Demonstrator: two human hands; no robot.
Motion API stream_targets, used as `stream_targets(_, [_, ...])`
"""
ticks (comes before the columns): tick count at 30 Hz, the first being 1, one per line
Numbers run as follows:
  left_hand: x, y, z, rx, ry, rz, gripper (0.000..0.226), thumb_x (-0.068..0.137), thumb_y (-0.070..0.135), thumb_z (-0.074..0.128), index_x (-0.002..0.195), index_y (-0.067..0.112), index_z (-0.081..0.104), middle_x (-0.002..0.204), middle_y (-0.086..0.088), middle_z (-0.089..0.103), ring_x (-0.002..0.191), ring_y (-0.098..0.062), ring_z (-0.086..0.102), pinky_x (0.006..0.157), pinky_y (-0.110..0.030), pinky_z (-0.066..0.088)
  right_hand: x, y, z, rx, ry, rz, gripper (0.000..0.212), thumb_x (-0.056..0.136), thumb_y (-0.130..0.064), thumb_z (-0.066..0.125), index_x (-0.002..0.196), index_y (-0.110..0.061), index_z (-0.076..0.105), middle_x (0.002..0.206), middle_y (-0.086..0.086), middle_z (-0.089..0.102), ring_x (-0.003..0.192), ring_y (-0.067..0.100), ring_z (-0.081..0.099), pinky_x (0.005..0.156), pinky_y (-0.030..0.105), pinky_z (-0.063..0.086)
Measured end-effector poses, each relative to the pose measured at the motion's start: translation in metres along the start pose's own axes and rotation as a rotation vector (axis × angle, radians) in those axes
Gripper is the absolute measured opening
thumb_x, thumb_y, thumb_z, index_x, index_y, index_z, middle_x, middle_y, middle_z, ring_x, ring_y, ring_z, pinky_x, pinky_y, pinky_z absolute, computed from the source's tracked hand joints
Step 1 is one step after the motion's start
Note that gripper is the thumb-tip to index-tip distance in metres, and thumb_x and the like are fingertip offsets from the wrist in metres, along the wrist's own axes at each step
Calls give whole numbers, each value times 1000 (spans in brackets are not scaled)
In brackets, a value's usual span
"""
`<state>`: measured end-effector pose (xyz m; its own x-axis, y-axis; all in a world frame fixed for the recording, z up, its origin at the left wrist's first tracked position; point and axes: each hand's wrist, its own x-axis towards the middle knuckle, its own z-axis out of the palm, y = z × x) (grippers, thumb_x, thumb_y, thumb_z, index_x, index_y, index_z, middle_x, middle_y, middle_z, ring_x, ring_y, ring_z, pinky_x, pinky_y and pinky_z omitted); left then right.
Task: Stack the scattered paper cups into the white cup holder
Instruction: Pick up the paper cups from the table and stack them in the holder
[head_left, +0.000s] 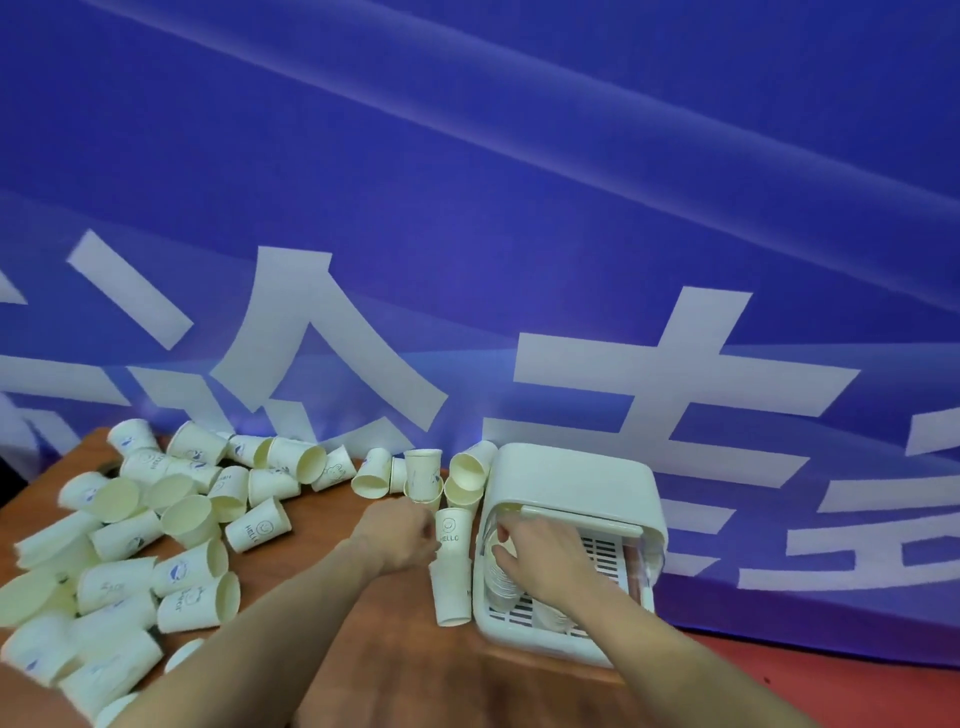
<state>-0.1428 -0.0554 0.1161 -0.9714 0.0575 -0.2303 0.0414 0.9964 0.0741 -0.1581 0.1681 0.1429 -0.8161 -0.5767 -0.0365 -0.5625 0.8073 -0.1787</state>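
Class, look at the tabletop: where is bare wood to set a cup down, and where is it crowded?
Bare wood lies near the front edge of the table, between the two forearms. The cup pile crowds the left side; more cups pack the back edge beside the white cup holder.

Your paper cups look matt; cup holder smooth white plastic; table smooth reddish wood; backdrop blue cloth.

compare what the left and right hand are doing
The left hand is curled beside the HELLO cup stack on the table; the right hand reaches inside the white holder, fingers spread over cups there. Whether the left hand grips the stack is unclear. Both are bare.
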Motion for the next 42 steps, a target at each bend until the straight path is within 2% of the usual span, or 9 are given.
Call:
stream_targets(13, [-65, -152, -13, 37, 0, -306, 30, 91, 48, 53, 105, 26, 67, 109, 2, 64, 99, -18, 62, 77, -30, 48, 89, -106, 24, 49, -23, -150, 23, 93, -34, 44, 102, -20, 60, 94, 4, 67, 89, 28, 64, 71, 35, 46])
stream_targets(18, [-82, -235, -16, 53, 0, -446, 28, 91, 44, 54, 106, 24, 67, 106, 2, 65, 98, -18, 62, 75, -29, 50, 133, -162, 33, 109, -43, -147, 14, 91, -37, 47, 88, -24, 53, 87, -1, 62, 88, 25, 62, 67, 33, 37])
stream_targets(20, [-82, -262, -12, 31, 2, -489, 28, 90, 44, 55, 106, 24, 68, 105, 2, 65, 96, -18, 63, 71, -28, 48, 154, -180, 41, 137, -61, -123, 13, 90, -37, 48, 84, -26, 51, 85, -3, 60, 86, 23, 62, 66, 32, 39])
stream_targets(23, [-75, -292, -4, 22, -12, -492, 28, 90, 45, 55, 107, 25, 67, 106, 2, 66, 96, -19, 63, 72, -29, 47, 184, -197, 55, 132, -106, -73, 19, 90, -39, 49, 89, -23, 60, 88, -3, 65, 82, 20, 61, 67, 31, 45])
stream_targets(26, [-63, -319, 12, -8, -39, -496, 28, 90, 43, 56, 106, 24, 69, 102, 2, 67, 92, -19, 64, 70, -29, 49, 214, -210, 73, 115, -159, -18, 18, 90, -38, 49, 90, -24, 61, 86, -4, 63, 76, 17, 54, 67, 30, 41])
stream_targets(32, [-32, -361, 45, -60, -109, -499, 34, 90, 50, 55, 112, 26, 65, 110, 2, 64, 99, -19, 62, 78, -30, 48, 272, -231, 109, 179, -210, 161, 21, 90, -41, 52, 96, -25, 64, 95, -4, 66, 95, 20, 62, 78, 32, 49])
stream_targets(35, [-18, -378, 63, -69, -164, -495, 41, 86, 58, 58, 110, 25, 64, 108, 3, 64, 97, -19, 63, 79, -30, 48, 300, -239, 129, 229, -199, 257, 25, 89, -46, 56, 99, -25, 65, 97, -5, 66, 95, 19, 62, 76, 30, 48])
stream_targets(39, [-6, -390, 79, -93, -240, -439, 43, 81, 62, 61, 100, 25, 66, 96, 3, 61, 83, -16, 58, 69, -27, 44, 322, -244, 153, 282, -219, 371, 31, 88, -52, 59, 102, -25, 67, 98, -4, 67, 94, 20, 63, 72, 28, 45])
stream_targets(42, [-2, -392, 85, -111, -260, -391, 36, 83, 58, 61, 99, 25, 64, 100, 3, 64, 90, -18, 62, 74, -30, 49, 331, -246, 165, 290, -204, 428, 33, 87, -51, 60, 100, -22, 69, 94, -4, 68, 91, 20, 63, 73, 31, 50])
